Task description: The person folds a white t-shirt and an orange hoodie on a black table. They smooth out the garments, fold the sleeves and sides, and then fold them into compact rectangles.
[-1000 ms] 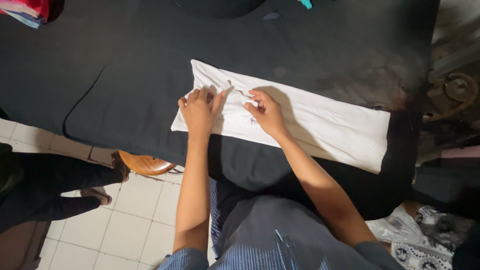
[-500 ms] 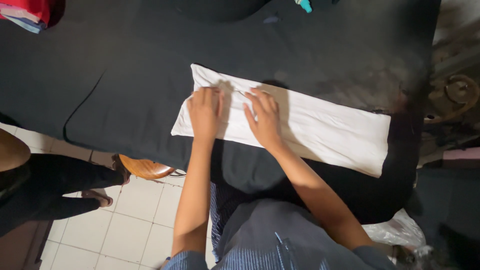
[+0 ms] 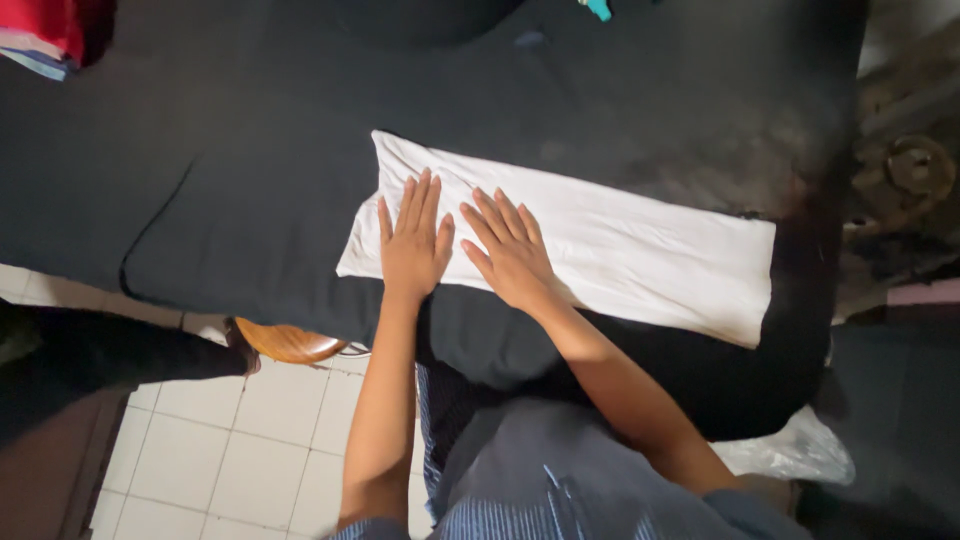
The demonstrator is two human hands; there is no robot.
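A folded white cloth (image 3: pixel 640 250) lies as a long strip on a table covered in black fabric (image 3: pixel 250 150). My left hand (image 3: pixel 412 245) rests flat on the cloth's left end, fingers spread and pointing away from me. My right hand (image 3: pixel 510 250) lies flat beside it on the cloth, fingers apart. Neither hand holds anything; both palms press down on the white cloth.
A stack of red and light folded clothes (image 3: pixel 45 35) sits at the far left corner. A teal item (image 3: pixel 598 8) lies at the far edge. Another person's dark trouser leg and brown shoe (image 3: pixel 290 342) stand on the white tiled floor at left. A plastic bag (image 3: pixel 790 455) lies at lower right.
Both hands have gone from pinching and gathering the cloth's left end to lying flat with fingers spread on it. The other person's shoe stays in place at left.
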